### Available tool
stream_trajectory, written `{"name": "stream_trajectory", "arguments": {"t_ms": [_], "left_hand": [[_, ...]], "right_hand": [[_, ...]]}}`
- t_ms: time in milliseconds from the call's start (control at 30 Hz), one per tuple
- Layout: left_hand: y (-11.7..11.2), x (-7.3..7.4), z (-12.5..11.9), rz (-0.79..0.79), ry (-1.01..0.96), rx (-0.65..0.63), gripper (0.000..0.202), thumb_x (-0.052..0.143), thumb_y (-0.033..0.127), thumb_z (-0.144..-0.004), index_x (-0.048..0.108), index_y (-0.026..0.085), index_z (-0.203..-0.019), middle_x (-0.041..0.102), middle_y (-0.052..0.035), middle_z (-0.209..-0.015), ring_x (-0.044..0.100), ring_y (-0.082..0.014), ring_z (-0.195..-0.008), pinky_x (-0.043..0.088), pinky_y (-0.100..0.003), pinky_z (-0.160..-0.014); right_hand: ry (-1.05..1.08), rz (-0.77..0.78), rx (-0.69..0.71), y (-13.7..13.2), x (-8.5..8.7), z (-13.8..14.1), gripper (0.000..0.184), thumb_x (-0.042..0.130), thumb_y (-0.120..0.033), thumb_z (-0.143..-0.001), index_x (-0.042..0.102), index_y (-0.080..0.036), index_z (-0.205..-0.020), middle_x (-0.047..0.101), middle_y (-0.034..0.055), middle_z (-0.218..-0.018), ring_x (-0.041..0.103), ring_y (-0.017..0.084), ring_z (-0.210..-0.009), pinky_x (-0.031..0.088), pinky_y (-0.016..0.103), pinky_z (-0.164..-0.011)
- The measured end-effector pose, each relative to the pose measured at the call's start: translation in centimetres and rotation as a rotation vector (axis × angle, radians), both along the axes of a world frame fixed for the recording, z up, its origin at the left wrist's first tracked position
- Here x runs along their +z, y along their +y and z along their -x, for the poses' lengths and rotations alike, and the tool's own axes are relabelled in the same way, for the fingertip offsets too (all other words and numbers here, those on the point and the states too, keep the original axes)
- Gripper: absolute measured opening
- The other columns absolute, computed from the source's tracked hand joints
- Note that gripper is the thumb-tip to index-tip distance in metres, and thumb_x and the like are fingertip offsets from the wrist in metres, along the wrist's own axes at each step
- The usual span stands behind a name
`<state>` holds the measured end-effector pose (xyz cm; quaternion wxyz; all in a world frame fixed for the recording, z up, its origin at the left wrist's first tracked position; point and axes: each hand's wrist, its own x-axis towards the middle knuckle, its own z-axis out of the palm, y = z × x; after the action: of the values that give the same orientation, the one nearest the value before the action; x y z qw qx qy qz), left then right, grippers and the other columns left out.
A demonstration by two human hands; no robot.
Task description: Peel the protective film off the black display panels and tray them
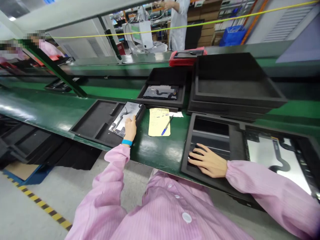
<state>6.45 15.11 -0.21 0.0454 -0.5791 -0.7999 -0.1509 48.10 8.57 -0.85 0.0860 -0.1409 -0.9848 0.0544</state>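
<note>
My left hand rests on a flat metal panel with a black flex cable, lying in the right slot of a black foam tray. Its fingers are curled at the panel's near edge. My right hand lies flat, fingers spread, in the empty left slot of a second black foam tray by the bench edge. That tray's right slot holds another silver panel with a black cable.
A yellow paper slip and a blue pen lie between the trays on the green bench. Stacked black trays stand behind. Another tray with a part sits mid-bench. A person in white stands far back.
</note>
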Motion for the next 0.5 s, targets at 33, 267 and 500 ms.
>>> {"name": "stream_trajectory", "arguments": {"t_ms": [33, 267, 500], "left_hand": [[-0.2, 0.0, 0.0, 0.000, -0.012, -0.011, 0.039, 0.040, 0.011, -0.092, 0.052, 0.012, -0.130, 0.061, -0.0151, -0.111, 0.060, -0.0268, -0.106, 0.048, -0.047, -0.090], [-1.1, 4.3, 2.7, -0.161, -0.157, -0.027, 0.048, 0.045, 0.002, -0.077, 0.059, 0.009, -0.123, 0.062, -0.0228, -0.107, 0.060, -0.0356, -0.107, 0.047, -0.047, -0.091], [0.4, 14.1, 11.4, -0.636, -0.462, 0.181, 0.036, 0.048, 0.013, -0.083, 0.064, 0.012, -0.115, 0.069, -0.0113, -0.106, 0.060, -0.0265, -0.110, 0.041, -0.040, -0.102]], "right_hand": [[0.006, 0.001, -0.030, -0.1, -0.1, 0.2, 0.038, 0.038, -0.021, -0.090, 0.062, -0.021, -0.119, 0.056, 0.0043, -0.125, 0.044, 0.022, -0.116, 0.021, 0.049, -0.114], [0.101, -0.067, -0.677, 5.3, -0.4, -3.6, 0.041, 0.032, -0.030, -0.092, 0.061, -0.010, -0.115, 0.056, 0.0191, -0.115, 0.049, 0.031, -0.107, 0.042, 0.053, -0.091], [0.129, 0.047, -1.078, 9.3, 0.6, -6.6, 0.045, 0.036, -0.048, -0.088, 0.059, -0.016, -0.111, 0.054, 0.0232, -0.119, 0.050, 0.043, -0.098, 0.042, 0.060, -0.075]]}}
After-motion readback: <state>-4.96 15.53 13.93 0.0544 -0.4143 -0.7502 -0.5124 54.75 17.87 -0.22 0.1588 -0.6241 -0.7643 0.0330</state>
